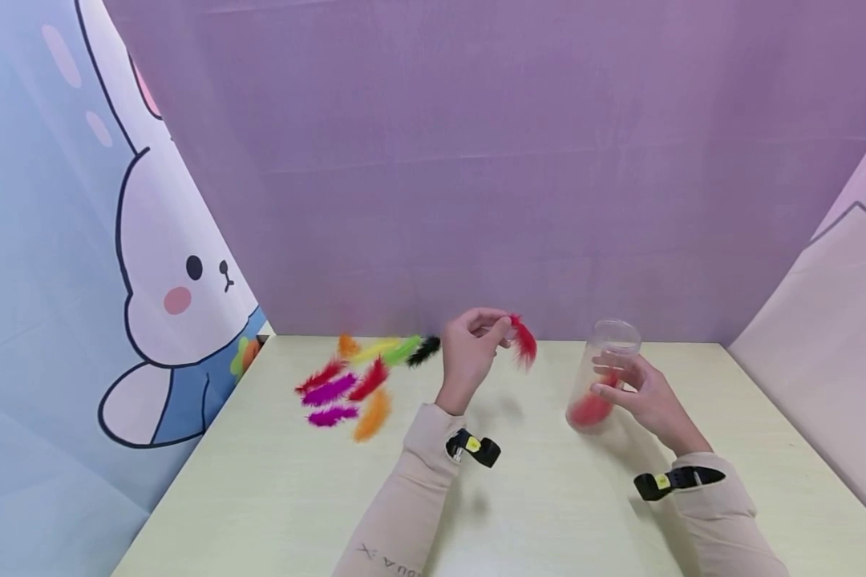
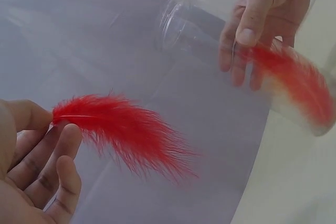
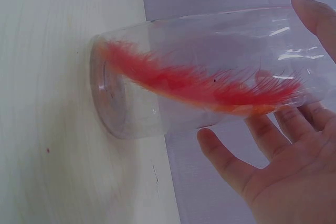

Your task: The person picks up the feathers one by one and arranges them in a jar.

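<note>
My left hand (image 1: 472, 353) pinches a fluffy red feather (image 2: 115, 127) by its quill end, between thumb and fingertip. The feather hangs in the air to the left of a clear jar (image 1: 584, 381). Around the upper part of that jar, my right hand (image 1: 649, 399) has its thumb on one side and fingers on the other. Inside the jar lies a red feather (image 3: 189, 85), with an orange edge (image 3: 215, 107) showing along its underside. The jar's mouth (image 2: 172, 22) is uncovered, and its base is close over the table in the right wrist view.
Several loose feathers lie at the table's back left: red (image 1: 369, 379), purple (image 1: 329, 390), orange (image 1: 373, 414), yellow (image 1: 375, 350), green (image 1: 403, 350) and black (image 1: 424, 351). A purple cloth (image 1: 505, 176) hangs behind the pale table (image 1: 274, 497), with a rabbit-print curtain (image 1: 166, 248) at left.
</note>
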Motion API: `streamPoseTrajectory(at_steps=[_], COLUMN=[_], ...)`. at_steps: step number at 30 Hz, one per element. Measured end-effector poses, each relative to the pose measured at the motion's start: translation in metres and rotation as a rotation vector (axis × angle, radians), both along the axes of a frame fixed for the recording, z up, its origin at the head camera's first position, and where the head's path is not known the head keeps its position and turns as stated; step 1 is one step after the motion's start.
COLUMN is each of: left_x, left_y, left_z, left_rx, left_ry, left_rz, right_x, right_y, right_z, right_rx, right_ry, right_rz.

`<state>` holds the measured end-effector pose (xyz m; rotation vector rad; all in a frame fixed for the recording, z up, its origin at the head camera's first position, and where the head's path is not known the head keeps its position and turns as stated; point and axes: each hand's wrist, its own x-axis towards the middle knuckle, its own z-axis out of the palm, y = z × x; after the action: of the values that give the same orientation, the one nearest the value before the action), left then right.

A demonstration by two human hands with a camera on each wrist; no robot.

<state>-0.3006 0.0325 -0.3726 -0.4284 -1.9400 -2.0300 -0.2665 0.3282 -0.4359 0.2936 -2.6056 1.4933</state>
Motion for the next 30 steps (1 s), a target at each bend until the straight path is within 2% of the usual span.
streamPoseTrajectory(at_steps=[17,30], left_x=[0.004,0.009], left_y=[0.016,0.033], left_z=[0.017,0.032], left_rx=[0.034,0.078], left_ry=[0.061,0.148], left_rz=[-0.042,-0.074], right_x=[0.001,0.002], right_y=[0.0,0.001], right_z=[0.002,0.002], right_rx=[0.002,-0.019], right_ry=[-0.006,-0.004], right_rz=[0.004,0.013])
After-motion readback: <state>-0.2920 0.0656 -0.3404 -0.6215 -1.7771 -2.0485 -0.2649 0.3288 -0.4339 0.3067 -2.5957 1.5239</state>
